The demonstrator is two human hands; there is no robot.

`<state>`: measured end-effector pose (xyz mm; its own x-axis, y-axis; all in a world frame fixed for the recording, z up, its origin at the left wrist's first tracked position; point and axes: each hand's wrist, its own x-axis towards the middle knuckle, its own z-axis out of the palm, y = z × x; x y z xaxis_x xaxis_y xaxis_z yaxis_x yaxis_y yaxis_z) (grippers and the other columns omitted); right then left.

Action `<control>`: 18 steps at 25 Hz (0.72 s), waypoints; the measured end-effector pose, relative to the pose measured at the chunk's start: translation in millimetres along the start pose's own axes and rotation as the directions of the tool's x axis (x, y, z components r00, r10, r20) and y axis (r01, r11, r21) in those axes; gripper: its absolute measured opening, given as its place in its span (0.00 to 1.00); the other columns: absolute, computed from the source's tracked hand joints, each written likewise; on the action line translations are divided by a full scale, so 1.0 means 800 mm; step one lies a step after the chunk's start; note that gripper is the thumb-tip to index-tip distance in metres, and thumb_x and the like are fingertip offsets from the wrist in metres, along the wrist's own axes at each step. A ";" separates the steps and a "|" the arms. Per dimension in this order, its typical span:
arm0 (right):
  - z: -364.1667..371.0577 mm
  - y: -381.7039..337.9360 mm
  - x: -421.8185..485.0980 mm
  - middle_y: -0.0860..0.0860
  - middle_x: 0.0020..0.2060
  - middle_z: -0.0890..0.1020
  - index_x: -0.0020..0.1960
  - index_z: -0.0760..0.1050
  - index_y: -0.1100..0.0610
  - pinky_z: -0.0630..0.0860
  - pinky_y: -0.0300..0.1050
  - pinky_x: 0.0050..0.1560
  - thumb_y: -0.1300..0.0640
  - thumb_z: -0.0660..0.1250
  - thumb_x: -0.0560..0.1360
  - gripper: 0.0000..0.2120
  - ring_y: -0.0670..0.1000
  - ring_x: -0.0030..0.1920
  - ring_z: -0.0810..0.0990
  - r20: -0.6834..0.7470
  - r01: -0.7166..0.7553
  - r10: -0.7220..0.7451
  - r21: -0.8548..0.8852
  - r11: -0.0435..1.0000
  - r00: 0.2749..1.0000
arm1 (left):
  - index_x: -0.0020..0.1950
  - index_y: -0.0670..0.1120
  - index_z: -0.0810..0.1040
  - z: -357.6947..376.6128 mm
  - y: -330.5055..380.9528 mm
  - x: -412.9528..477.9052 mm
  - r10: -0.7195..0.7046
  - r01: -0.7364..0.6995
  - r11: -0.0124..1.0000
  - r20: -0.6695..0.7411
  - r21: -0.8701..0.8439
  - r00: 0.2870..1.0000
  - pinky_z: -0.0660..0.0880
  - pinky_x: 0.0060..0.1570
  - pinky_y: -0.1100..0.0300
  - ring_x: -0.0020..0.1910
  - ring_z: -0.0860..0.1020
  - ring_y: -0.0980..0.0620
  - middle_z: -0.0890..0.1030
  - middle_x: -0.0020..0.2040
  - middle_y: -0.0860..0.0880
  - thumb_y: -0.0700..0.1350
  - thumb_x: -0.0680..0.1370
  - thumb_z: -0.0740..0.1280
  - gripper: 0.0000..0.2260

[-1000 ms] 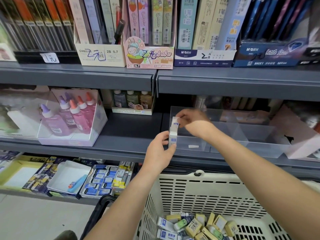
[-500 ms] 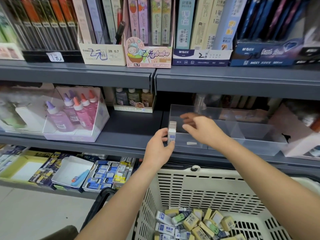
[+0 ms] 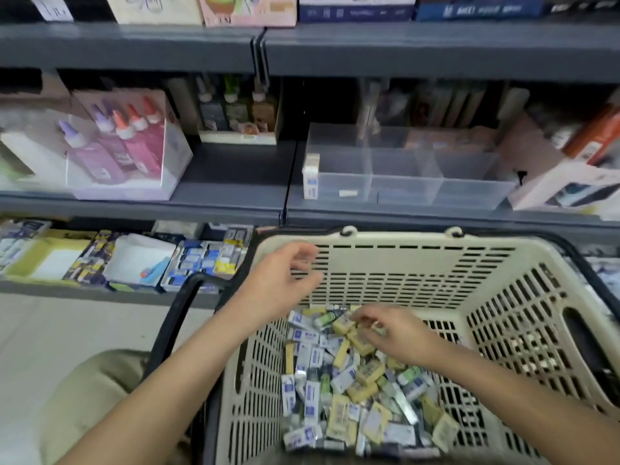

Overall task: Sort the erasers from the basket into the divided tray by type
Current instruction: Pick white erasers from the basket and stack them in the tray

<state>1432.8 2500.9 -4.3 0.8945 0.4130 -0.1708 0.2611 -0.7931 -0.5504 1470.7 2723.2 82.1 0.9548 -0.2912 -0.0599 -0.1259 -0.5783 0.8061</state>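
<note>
The cream plastic basket sits low in front of me, holding several white-blue, yellow and green wrapped erasers. On the shelf above stands the clear divided tray. A stack of white erasers stands upright at its left end, and a small white piece lies on its floor. My left hand hovers over the basket's left rim with relaxed fingers, holding nothing. My right hand reaches into the pile, its bent fingertips at a yellow eraser. Blur hides whether they pinch it.
Glue bottles in a display box stand on the shelf to the left of the tray, and a pink-white box is at its right. The lower shelf holds trays of stationery. The basket's black handle hangs at its left.
Both hands have left the tray and dropped to the basket. The white eraser stack stays standing at the tray's left end. My view has tilted downward.
</note>
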 end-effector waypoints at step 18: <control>0.064 0.071 0.032 0.49 0.66 0.69 0.69 0.65 0.48 0.66 0.50 0.64 0.46 0.58 0.77 0.21 0.54 0.65 0.67 0.197 0.028 0.082 -0.501 0.865 0.977 | 0.66 0.50 0.70 0.006 -0.011 -0.072 -0.016 0.018 0.992 -0.019 0.123 1.000 0.72 0.55 0.66 0.53 0.74 0.62 0.74 0.59 0.56 0.43 0.77 0.66 0.18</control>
<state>1451.5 2489.4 -81.9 0.8238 0.4264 -0.3735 0.4327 -0.8987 -0.0715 1415.4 2741.8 75.5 0.9615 -0.2677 -0.0614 -0.1409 -0.6725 0.7265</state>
